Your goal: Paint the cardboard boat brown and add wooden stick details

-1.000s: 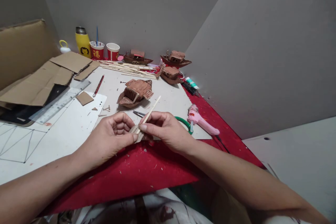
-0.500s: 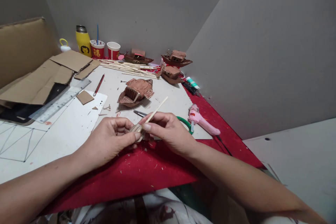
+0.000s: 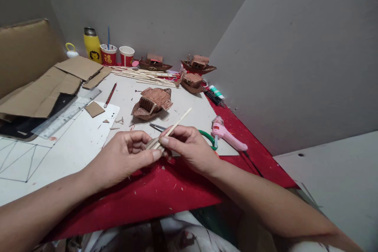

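Note:
My left hand (image 3: 134,153) is closed on a small pale wooden piece (image 3: 152,144) made of strips, mostly covered by the fingers. My right hand (image 3: 186,145) pinches a thin wooden stick (image 3: 178,123), which slants up to the right from the small piece. The stick's lower end lies against that piece. Just beyond my hands, scissors (image 3: 157,127) with a green handle lie partly under my right hand. A brown model boat (image 3: 153,103) with a slatted roof stands on the white board behind them.
A pink glue gun (image 3: 226,136) lies to the right, its cord running off the board. More model boats (image 3: 193,82) and a pile of sticks (image 3: 144,75) are at the back. Cardboard pieces (image 3: 44,92), a clear ruler (image 3: 67,112) and a red pencil (image 3: 110,95) lie left.
The stick has shifted slightly up and right with my right hand. My left thumb has moved a little on the small piece. The objects on the table stay in place.

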Demonstrator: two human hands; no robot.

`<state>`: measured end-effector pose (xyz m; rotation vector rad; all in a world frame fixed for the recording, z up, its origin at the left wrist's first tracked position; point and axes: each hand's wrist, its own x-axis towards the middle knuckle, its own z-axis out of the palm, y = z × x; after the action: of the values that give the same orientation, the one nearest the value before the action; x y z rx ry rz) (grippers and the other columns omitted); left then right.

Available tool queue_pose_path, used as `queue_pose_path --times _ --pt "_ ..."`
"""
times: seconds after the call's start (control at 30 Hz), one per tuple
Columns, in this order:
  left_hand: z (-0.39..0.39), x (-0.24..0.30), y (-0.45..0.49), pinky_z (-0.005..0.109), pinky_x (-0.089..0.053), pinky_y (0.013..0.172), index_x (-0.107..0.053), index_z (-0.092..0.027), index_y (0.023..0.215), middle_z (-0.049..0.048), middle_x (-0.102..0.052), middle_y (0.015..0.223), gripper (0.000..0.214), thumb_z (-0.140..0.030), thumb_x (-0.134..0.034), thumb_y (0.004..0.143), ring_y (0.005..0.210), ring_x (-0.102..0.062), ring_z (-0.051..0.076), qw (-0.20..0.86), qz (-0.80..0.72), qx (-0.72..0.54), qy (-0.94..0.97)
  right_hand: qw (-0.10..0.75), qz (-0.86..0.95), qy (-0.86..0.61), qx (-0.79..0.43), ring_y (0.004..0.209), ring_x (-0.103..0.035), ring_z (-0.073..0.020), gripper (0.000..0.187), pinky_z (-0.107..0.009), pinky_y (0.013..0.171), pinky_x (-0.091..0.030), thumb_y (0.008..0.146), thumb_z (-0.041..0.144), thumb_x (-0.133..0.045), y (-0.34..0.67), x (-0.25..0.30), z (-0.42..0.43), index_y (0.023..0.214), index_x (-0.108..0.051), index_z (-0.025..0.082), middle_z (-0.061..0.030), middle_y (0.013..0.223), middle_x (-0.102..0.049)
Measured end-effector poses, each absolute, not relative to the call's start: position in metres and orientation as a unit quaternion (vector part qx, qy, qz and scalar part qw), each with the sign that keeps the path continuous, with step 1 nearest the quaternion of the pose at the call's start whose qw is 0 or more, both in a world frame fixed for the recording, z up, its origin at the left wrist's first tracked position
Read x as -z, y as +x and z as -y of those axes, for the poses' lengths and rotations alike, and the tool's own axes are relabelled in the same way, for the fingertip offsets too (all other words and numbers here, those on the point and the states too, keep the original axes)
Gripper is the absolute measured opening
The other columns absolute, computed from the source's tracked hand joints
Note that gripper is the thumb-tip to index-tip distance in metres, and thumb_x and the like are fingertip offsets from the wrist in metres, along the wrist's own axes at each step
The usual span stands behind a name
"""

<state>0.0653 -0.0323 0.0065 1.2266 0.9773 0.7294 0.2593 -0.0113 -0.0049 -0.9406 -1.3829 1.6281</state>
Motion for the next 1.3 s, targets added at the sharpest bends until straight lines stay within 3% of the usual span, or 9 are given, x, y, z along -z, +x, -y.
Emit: queue_pose_path --times 0.17,0.37,0.63,1.03,1.3 --pt "0.025 -0.001 0.066 0.028 -0.059 0.064 -0.068 -0.014 0.082 0.0067 -0.073 0.073 0.029 -0.043 -0.067 0.085 0.063 -0.071 0.017 0.731 -0.392 -0.343 0.442 0.412 0.532 -0.357 -0.648 0.052 -0.057 -0.0101 0.02 -0.021 0.049 -0.046 0.076 0.036 -0.079 0.262 0.008 0.008 0.079 -0.071 0.018 0.0022 0.061 -0.067" --pt "0.021 0.006 0.065 0.025 -0.059 0.061 -0.069 -0.013 0.088 0.0098 -0.074 0.08 0.023 -0.036 -0.069 0.085 0.061 -0.07 0.015 0.78 -0.349 -0.339 0.393 0.405 0.542 -0.382 -0.629 0.051 -0.054 -0.0088 0.025 -0.021 0.049 -0.044 0.07 0.037 -0.083 0.261 0.004 0.007 0.08 -0.072 0.017 0.0028 0.062 -0.066" --pt "0.023 0.002 0.065 0.025 -0.058 0.062 -0.068 -0.012 0.087 0.0071 -0.071 0.075 0.03 -0.043 -0.069 0.085 0.062 -0.067 0.014 0.736 -0.379 -0.359 0.432 0.457 0.511 -0.366 -0.629 0.046 -0.052 -0.0072 0.027 -0.018 0.045 -0.044 0.073 0.037 -0.081 0.264 0.002 0.002 0.089 -0.071 0.017 0.0057 0.056 -0.059" --pt "0.025 0.003 0.063 0.025 -0.059 0.073 -0.074 -0.017 0.095 0.0055 -0.076 0.086 0.03 -0.044 -0.072 0.083 0.075 -0.07 0.015 0.707 -0.399 -0.365 0.455 0.488 0.489 -0.354 -0.63 0.045 -0.059 -0.0076 0.025 -0.017 0.043 -0.047 0.073 0.033 -0.082 0.265 0.002 0.002 0.078 -0.063 0.018 0.0021 0.06 -0.07" --pt "0.028 -0.003 0.065 0.021 -0.055 0.066 -0.077 -0.016 0.082 0.0042 -0.075 0.07 0.033 -0.048 -0.068 0.085 0.063 -0.067 0.013 0.652 -0.423 -0.362 0.515 0.49 0.507 -0.346 -0.619 0.048 -0.063 -0.0082 0.022 -0.017 0.047 -0.052 0.076 0.032 -0.081 0.264 0.005 0.007 0.078 -0.064 0.018 0.002 0.062 -0.071"
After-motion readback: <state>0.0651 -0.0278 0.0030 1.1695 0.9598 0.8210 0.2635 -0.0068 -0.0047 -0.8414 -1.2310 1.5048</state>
